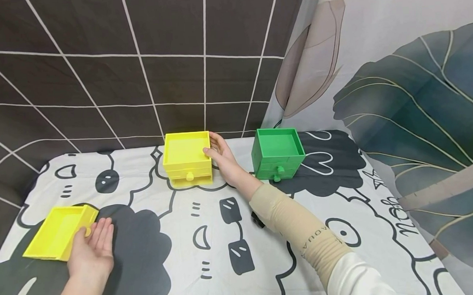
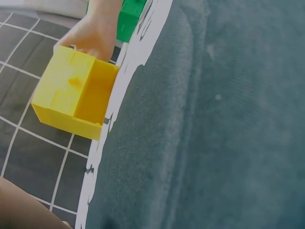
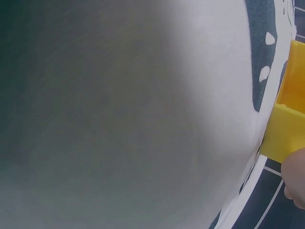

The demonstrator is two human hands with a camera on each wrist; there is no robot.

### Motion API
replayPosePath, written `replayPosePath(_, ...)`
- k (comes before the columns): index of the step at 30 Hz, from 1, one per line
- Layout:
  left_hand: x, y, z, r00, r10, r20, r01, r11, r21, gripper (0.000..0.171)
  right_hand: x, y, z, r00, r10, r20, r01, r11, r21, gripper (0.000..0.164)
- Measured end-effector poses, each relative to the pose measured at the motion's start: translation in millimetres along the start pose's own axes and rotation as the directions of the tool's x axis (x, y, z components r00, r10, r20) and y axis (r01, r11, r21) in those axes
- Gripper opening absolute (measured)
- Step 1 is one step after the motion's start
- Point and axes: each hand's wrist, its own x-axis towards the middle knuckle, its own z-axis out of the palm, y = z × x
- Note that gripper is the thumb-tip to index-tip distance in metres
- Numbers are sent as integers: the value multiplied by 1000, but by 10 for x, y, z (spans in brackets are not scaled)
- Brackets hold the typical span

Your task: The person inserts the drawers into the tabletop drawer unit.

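Observation:
A small yellow drawer cabinet (image 1: 187,165) with a tray-like top and a round front knob stands on the patterned cloth. My right hand (image 1: 225,159) holds its right wall, thumb over the top rim and fingers along the outer side. In the left wrist view, the cabinet (image 2: 71,90) shows a hollow lower compartment. A loose yellow drawer (image 1: 60,232) lies on the cloth at the left, its knob facing my left hand (image 1: 91,248). That hand is palm up beside the knob, fingers extended. Part of the cabinet (image 3: 281,133) appears at the right wrist view's edge.
A green drawer cabinet (image 1: 279,154) stands right of the yellow one, beyond my right forearm. A small black object (image 1: 258,220) lies partly under that forearm. Dark gridded fabric (image 1: 168,79) rises behind the table, and a leaf-print curtain (image 1: 411,102) hangs at the right.

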Motion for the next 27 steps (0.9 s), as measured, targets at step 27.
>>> replayPosePath(27,-78,-27,-66,1000,23,9,-24,988,150,19,-5,-1,9,1000,0,-9,0,1000,-8,68)
